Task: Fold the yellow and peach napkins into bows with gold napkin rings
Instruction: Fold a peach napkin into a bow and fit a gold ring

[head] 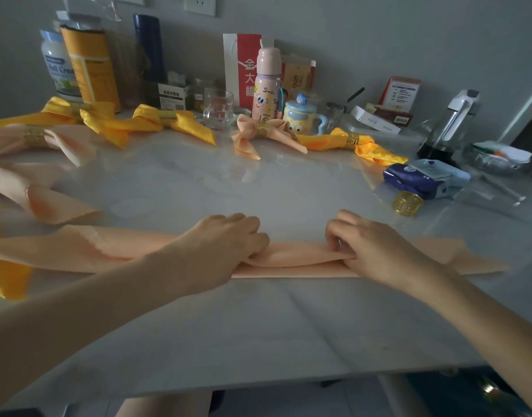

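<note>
A peach napkin [298, 260], folded into a long band, lies across the white table [258, 326] near me. My left hand [225, 245] pinches its folded edge left of centre. My right hand [376, 248] pinches the same fold right of centre. A loose gold napkin ring [407, 203] lies beyond my right hand. Finished bows with gold rings lie around: a yellow bow [156, 121] and a peach bow [264, 130] at the back, another yellow bow [355, 144] at the right, and peach bows [39, 136] at the left.
The back of the table holds a glass mug [218, 108], a pink bottle [267, 82], a cartoon cup [301, 117], cans [90, 67], a red-and-white bag [242, 67] and small boxes. A blue tissue pack [424, 179] and a blender jar [451, 124] stand at the right.
</note>
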Demonstrator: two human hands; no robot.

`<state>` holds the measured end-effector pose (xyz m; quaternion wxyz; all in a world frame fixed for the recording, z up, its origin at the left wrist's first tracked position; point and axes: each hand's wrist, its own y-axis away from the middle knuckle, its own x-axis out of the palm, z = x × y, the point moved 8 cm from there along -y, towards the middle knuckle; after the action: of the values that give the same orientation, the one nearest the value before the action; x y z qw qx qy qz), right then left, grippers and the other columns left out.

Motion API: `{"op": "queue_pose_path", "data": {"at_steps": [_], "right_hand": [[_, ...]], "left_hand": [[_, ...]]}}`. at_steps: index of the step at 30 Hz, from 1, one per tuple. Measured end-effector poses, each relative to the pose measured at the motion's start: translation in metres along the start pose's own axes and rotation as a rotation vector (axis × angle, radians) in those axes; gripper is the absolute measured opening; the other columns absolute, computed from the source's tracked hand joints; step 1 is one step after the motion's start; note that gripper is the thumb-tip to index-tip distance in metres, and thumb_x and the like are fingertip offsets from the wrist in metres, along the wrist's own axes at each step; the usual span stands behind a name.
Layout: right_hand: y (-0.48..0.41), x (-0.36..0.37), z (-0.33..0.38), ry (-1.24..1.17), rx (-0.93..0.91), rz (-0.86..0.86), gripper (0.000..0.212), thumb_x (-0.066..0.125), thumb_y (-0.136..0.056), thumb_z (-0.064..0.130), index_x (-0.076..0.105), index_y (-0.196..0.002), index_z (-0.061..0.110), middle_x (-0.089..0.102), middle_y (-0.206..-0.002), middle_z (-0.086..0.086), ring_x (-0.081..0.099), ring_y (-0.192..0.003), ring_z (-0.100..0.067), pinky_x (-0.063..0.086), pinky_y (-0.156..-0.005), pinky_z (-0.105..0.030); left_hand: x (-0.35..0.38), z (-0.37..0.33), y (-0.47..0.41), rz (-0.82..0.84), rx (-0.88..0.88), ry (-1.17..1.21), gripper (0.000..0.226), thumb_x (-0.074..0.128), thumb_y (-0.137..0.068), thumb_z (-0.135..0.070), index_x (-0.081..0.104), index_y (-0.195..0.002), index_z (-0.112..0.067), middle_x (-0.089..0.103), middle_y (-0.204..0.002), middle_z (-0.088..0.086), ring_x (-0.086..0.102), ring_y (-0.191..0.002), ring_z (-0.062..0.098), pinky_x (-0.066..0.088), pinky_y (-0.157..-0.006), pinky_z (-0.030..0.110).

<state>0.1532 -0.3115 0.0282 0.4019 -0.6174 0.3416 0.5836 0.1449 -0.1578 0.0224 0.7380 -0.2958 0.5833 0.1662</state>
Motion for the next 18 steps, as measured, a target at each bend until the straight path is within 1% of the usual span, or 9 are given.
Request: {"op": "queue_pose_path", "data": {"at_steps": [3,5,7,9,10,12,14,15,18], "right_hand": [[0.008,0.013,0.007,0.145,-0.027,0.214,0.031,0.046,-0.079,-0.002,0.036,-0.090,0.025,0.029,-0.091,0.008,0.045,-0.076,-0.021,0.028,-0.057,-0.030],[0.016,0.016,0.008,0.101,0.015,0.342,0.036,0.045,-0.076,-0.003,0.032,-0.091,0.028,0.029,-0.092,0.008,0.042,-0.079,-0.016,0.035,-0.061,-0.030],[0.027,0.016,0.009,0.060,0.060,0.486,0.038,0.046,-0.076,0.001,0.033,-0.096,0.030,0.030,-0.098,0.010,0.041,-0.084,-0.011,0.040,-0.072,-0.029],[0.031,0.015,0.005,0.017,0.098,0.558,0.031,0.050,-0.080,0.008,0.036,-0.098,0.029,0.033,-0.102,0.011,0.043,-0.089,-0.009,0.040,-0.079,-0.026],[0.027,0.012,0.005,-0.030,0.098,0.505,0.023,0.052,-0.083,0.011,0.043,-0.097,0.027,0.039,-0.101,0.009,0.046,-0.089,-0.011,0.040,-0.080,-0.025],[0.009,-0.006,0.009,-0.157,0.078,0.172,0.005,0.053,-0.087,0.014,0.057,-0.086,0.017,0.052,-0.093,0.002,0.053,-0.085,-0.017,0.042,-0.078,-0.030],[-0.005,-0.015,0.020,-0.233,0.045,-0.162,0.017,0.048,-0.091,0.015,0.064,-0.091,0.012,0.060,-0.096,-0.005,0.057,-0.091,-0.023,0.045,-0.081,-0.036],[-0.010,-0.008,0.030,-0.248,0.035,-0.212,0.025,0.043,-0.092,0.017,0.064,-0.103,0.011,0.061,-0.107,-0.007,0.057,-0.101,-0.025,0.044,-0.088,-0.038],[-0.022,0.034,0.061,-0.142,0.029,-0.060,0.050,0.022,-0.097,0.033,0.045,-0.135,0.010,0.042,-0.143,-0.009,0.036,-0.134,-0.023,0.022,-0.109,-0.035]], "left_hand": [[0.011,-0.002,0.003,0.182,-0.063,-0.005,0.035,0.051,-0.082,-0.008,0.043,-0.110,-0.028,0.039,-0.103,-0.005,0.043,-0.091,0.014,0.033,-0.066,0.025],[0.015,0.003,0.007,0.322,-0.131,0.104,0.027,0.046,-0.086,-0.018,0.036,-0.106,-0.034,0.031,-0.098,-0.009,0.036,-0.093,0.011,0.029,-0.072,0.023],[0.012,0.005,0.014,0.329,-0.161,0.189,0.018,0.046,-0.088,-0.032,0.037,-0.102,-0.035,0.029,-0.094,-0.013,0.034,-0.092,0.008,0.030,-0.075,0.022],[0.011,0.005,0.018,0.324,-0.165,0.185,0.018,0.041,-0.088,-0.048,0.041,-0.101,-0.035,0.030,-0.090,-0.013,0.033,-0.089,0.005,0.029,-0.075,0.022],[0.011,0.005,0.018,0.320,-0.180,0.203,0.020,0.038,-0.089,-0.053,0.042,-0.098,-0.035,0.032,-0.087,-0.013,0.034,-0.086,0.005,0.029,-0.075,0.022],[0.014,0.010,0.014,0.319,-0.269,0.325,0.022,0.036,-0.092,-0.053,0.045,-0.086,-0.033,0.036,-0.082,-0.014,0.040,-0.081,0.008,0.031,-0.074,0.024],[0.020,0.016,0.006,0.311,-0.354,0.339,0.027,0.035,-0.094,-0.050,0.048,-0.080,-0.030,0.041,-0.080,-0.013,0.048,-0.086,0.016,0.033,-0.074,0.026],[0.021,0.015,0.002,0.306,-0.378,0.284,0.030,0.036,-0.095,-0.048,0.052,-0.081,-0.027,0.046,-0.083,-0.011,0.051,-0.092,0.021,0.033,-0.073,0.027],[0.017,0.012,-0.005,0.227,-0.482,0.126,0.028,0.038,-0.095,-0.039,0.056,-0.088,-0.018,0.059,-0.104,0.004,0.054,-0.096,0.027,0.032,-0.069,0.027]]}}
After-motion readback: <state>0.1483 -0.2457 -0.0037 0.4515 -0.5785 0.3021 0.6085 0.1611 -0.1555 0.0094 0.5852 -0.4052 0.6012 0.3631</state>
